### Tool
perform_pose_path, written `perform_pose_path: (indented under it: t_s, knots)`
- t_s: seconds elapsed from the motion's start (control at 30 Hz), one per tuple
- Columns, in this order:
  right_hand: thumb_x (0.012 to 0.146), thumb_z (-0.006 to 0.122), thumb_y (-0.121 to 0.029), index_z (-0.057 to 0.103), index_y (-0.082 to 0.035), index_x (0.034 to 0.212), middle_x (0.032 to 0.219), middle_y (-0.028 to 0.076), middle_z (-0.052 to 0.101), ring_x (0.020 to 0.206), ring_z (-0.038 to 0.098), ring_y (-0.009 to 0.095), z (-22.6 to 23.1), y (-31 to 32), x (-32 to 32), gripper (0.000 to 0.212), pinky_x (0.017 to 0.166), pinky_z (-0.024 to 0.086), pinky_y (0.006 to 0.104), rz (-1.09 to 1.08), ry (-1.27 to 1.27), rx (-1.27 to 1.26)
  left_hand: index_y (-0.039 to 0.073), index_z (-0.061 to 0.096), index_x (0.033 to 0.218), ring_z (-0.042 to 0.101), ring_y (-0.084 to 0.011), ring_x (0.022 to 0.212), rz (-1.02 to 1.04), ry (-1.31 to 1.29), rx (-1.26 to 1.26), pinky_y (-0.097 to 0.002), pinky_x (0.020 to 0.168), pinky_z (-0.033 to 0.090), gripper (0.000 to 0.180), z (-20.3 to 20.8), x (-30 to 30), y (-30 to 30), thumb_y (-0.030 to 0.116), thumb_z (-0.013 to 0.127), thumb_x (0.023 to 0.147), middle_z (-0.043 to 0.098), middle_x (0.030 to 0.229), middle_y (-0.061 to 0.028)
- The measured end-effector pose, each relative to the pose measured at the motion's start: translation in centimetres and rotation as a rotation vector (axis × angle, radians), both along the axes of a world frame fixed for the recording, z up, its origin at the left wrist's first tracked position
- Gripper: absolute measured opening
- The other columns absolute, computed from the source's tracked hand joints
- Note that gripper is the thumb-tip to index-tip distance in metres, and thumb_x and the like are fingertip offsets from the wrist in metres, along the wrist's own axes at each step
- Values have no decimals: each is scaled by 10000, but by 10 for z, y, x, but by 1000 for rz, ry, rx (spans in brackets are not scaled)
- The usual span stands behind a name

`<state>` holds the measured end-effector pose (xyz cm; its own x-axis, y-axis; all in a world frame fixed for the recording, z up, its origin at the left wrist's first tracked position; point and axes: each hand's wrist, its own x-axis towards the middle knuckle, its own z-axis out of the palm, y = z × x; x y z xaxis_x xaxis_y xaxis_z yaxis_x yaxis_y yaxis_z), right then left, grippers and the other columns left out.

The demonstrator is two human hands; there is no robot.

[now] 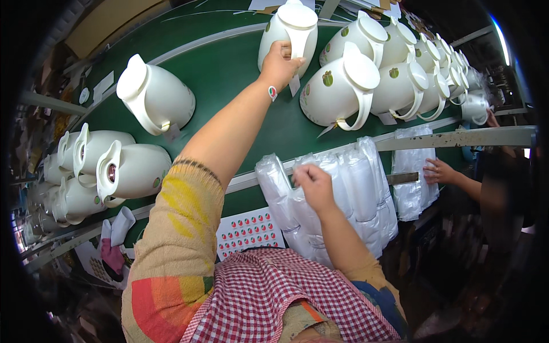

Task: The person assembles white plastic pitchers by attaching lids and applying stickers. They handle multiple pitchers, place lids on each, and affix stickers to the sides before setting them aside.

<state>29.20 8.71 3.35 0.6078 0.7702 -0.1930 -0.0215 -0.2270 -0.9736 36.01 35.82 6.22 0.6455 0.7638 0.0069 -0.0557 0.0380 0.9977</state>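
My left hand [280, 66] reaches across the green table and is closed around the handle of a white lidded jug [278, 43], which stands upright. A small round red and green sticker is stuck on my left wrist. Close to my body, my right hand [314, 186] has its fingers curled in over clear plastic bags [360, 188], which hang in stacks over the table's near edge. Whether a bag is pinched in those fingers is hidden. Left of the bags lies a white sheet of small round red and green stickers [247, 230].
More white jugs [340, 91] with leaf-like motifs stand in rows at right. One white jug [163, 97] stands apart on the left, with several others [137, 171] nearer. A metal rail [474, 137] crosses at right, where another person's hand [440, 171] touches plastic bags.
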Motion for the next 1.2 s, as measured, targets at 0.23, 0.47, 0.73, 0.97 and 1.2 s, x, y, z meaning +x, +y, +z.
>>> perform_pose_path:
  t_s: [0.23, 0.47, 0.73, 0.97, 1.2]
  knots:
    - [891, 616, -127, 667, 36, 1065, 899, 60, 668, 765, 577, 104, 73, 85, -5, 243, 671, 474, 246, 64, 241, 118, 26, 561, 1137, 627, -187, 1029, 122, 75, 315, -310, 872, 494, 317, 30, -83, -27, 80, 652, 839, 666, 1087, -79]
    - [862, 651, -112, 691, 26, 972, 843, 66, 671, 744, 598, 120, 80, 97, -53, 181, 626, 473, 253, 200, 390, 89, 95, 584, 1108, 670, -178, 946, 188, 173, 601, -296, 793, 512, 264, 43, -144, -35, 112, 632, 849, 702, 985, -28]
    - [821, 684, -104, 675, 13, 809, 742, 21, 647, 629, 545, 67, 70, 98, -77, 118, 558, 444, 224, 224, 236, 56, 147, 593, 1088, 674, -232, 811, 271, 256, 920, -345, 675, 526, 257, 36, -181, -30, 122, 644, 838, 700, 930, -12]
    - [835, 668, -87, 678, -5, 827, 723, -7, 626, 633, 525, 49, 71, 77, -90, 83, 565, 428, 209, 229, 34, 144, 25, 506, 1187, 530, -286, 1075, 941, 139, 993, -393, 961, 405, 408, 15, -268, 19, 94, 666, 818, 571, 1134, -125]
    - [871, 666, -81, 661, -14, 889, 768, 9, 627, 655, 551, 75, 28, 58, -84, 70, 614, 455, 219, 157, 306, 130, -17, 406, 1205, 573, -208, 950, 607, 429, 641, -352, 855, 473, 541, -8, -286, 67, 157, 715, 797, 504, 1115, -143]
